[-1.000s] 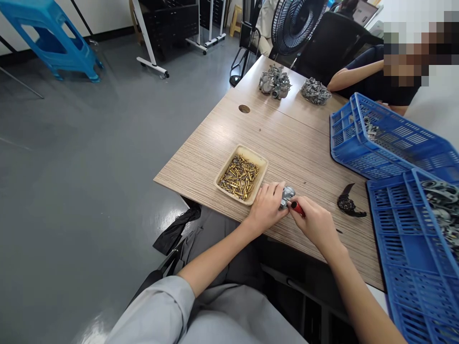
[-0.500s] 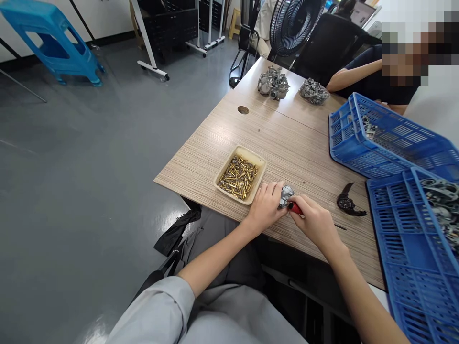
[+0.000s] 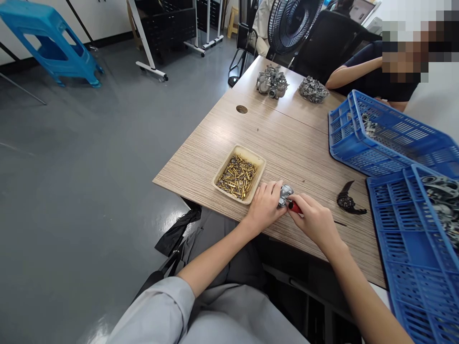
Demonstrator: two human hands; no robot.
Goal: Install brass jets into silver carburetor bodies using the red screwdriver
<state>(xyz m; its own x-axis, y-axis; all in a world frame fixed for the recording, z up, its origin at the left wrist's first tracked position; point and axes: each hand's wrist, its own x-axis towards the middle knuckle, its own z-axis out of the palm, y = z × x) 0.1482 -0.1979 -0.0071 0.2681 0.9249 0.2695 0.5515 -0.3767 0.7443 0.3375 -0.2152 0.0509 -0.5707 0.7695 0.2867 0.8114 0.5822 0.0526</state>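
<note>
- Since the earlier view, the red-handled tool has drawn in closer to the die-cast metal part, with less of its handle showing.
- Left hand is closed around the part, holding it just beside the tray; whether the part touches the tabletop is hidden.
- Right hand is closed on the tool; its tip is hidden behind the fingers.
- Bracing both wrists toward each other would likely keep the tool square to the part and stop it slipping.
- Just left, a shallow cream tray holds slender brass screws on a striped wood-grain laminate table.
- Right, a ventilated blue plastic crate holds grey castings; a curved black object lies nearer the hands.
</note>
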